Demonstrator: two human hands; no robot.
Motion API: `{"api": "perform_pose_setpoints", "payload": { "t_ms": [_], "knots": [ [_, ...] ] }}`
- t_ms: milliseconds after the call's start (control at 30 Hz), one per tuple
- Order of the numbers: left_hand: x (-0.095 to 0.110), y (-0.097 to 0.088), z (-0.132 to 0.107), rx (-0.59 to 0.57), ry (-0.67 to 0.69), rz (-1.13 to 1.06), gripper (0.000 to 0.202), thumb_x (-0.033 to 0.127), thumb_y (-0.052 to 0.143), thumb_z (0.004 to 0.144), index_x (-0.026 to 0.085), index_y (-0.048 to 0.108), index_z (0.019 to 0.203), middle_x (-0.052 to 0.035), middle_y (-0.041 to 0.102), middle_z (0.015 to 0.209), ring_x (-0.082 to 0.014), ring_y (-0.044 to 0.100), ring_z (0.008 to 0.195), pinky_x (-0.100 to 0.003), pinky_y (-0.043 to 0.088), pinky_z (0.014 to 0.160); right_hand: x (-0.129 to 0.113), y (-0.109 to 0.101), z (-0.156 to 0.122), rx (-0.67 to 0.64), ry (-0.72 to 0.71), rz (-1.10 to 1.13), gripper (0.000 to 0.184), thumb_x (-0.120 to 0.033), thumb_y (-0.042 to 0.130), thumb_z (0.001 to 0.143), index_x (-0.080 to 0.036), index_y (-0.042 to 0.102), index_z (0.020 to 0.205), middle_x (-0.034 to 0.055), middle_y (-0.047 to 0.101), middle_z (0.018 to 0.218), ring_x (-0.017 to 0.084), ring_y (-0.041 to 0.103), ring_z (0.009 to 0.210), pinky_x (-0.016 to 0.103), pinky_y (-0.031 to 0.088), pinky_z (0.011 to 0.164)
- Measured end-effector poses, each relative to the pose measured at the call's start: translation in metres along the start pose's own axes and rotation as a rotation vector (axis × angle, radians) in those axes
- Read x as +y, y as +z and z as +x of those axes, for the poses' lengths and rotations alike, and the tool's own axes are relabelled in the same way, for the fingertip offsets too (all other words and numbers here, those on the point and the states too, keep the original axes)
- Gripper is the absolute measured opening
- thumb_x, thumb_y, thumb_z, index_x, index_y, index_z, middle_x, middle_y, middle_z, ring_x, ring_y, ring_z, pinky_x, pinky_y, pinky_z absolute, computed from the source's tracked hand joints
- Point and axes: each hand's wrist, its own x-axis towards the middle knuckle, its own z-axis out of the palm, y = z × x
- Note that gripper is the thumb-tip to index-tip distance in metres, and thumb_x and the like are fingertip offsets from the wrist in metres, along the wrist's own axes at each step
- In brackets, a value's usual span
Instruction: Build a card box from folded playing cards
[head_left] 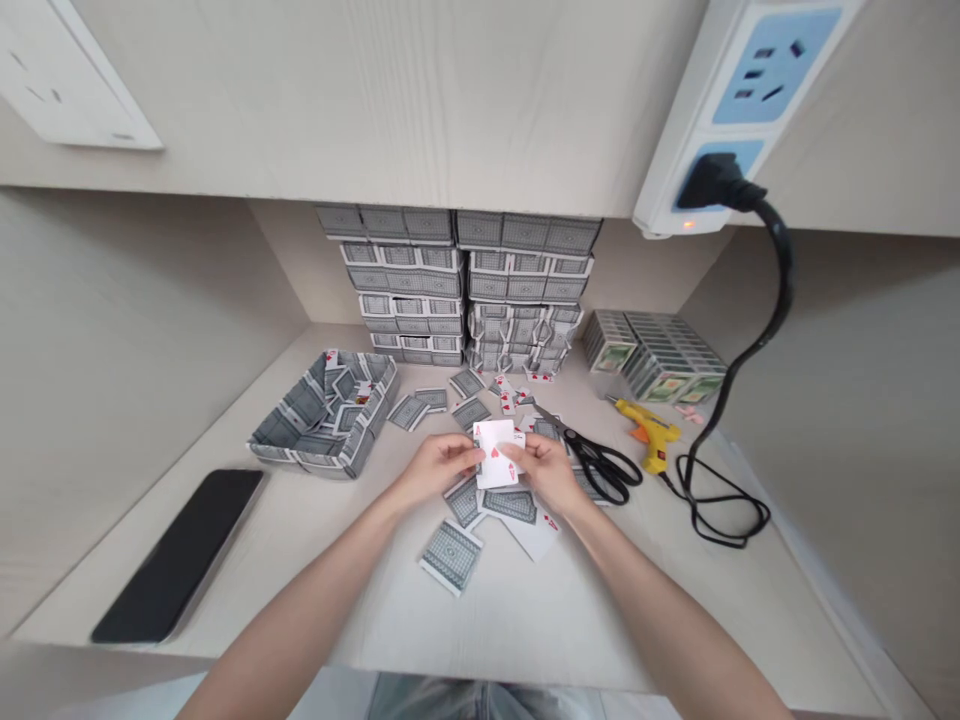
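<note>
Between my two hands are playing cards [493, 437], an ace of hearts face up in front with part of another card showing behind it. My left hand [439, 468] pinches the left edge with thumb and fingers. On the other side, my right hand [551, 470] grips the right edge, its thumb lying across the faces. Beneath and around the hands lie loose grey-backed cards [452, 556], some folded, some face up. Black-handled scissors [600, 465] rest just right of my right hand, blades pointing toward the cards.
A box made of folded cards [352, 450] holds loose pieces at left, near a black phone [184, 555]. Stacked card boxes [405, 280] stand at the back. At right are packed decks [667, 355], a yellow glue gun [649, 430] and its black cord [784, 260], beneath a power strip [739, 110].
</note>
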Motion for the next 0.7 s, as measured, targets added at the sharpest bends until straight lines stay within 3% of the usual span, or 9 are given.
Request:
{"api": "perform_pose_setpoints", "payload": {
  "t_ms": [133,300,400,533,700],
  "knots": [
    [-0.004,0.0,0.003,0.048,-0.066,-0.021,0.03,0.04,0.07,0.058,0.012,0.058,0.059,-0.0003,0.059,0.057,-0.0093,0.049,0.052,-0.021,0.038,0.053,0.004,-0.002,0.001,-0.007,-0.004,-0.062,0.033,-0.042,0.073,0.054,-0.014,0.06,0.062,-0.0016,0.058,0.052,0.009,0.046,0.045,0.022,0.037,0.044],
    [-0.008,0.002,0.004,0.055,-0.055,0.011,0.032,0.041,0.069,0.058,0.012,0.055,0.058,0.0011,0.056,0.052,-0.0083,0.047,0.048,-0.02,0.034,0.049,0.005,-0.001,0.001,-0.032,-0.005,-0.1,0.032,-0.043,0.07,0.058,-0.015,0.058,0.064,-0.0027,0.055,0.053,0.009,0.045,0.045,0.022,0.036,0.045],
    [-0.01,0.002,0.006,0.101,0.027,0.07,0.032,0.042,0.065,0.062,0.014,0.05,0.057,0.0031,0.051,0.051,-0.0075,0.043,0.048,-0.019,0.032,0.049,0.0,-0.001,0.0,-0.042,-0.087,-0.211,0.029,-0.044,0.064,0.065,-0.016,0.059,0.064,-0.0024,0.054,0.054,0.011,0.045,0.048,0.023,0.036,0.047],
    [-0.009,0.001,0.006,0.252,0.173,0.265,0.03,0.039,0.061,0.068,0.015,0.047,0.057,0.0045,0.046,0.052,-0.0072,0.039,0.05,-0.018,0.03,0.049,-0.007,-0.003,0.0,-0.059,-0.219,-0.305,0.026,-0.042,0.055,0.074,-0.018,0.062,0.071,0.0006,0.058,0.065,0.015,0.051,0.063,0.026,0.041,0.059],
    [-0.005,0.005,-0.002,0.293,0.238,0.462,0.024,0.037,0.057,0.072,0.016,0.053,0.061,0.0025,0.052,0.056,-0.0089,0.044,0.053,-0.019,0.032,0.053,-0.004,-0.006,-0.001,-0.091,-0.207,-0.292,0.023,-0.039,0.052,0.076,-0.019,0.063,0.077,0.0012,0.059,0.067,0.016,0.052,0.063,0.026,0.042,0.06]
  ]
}}
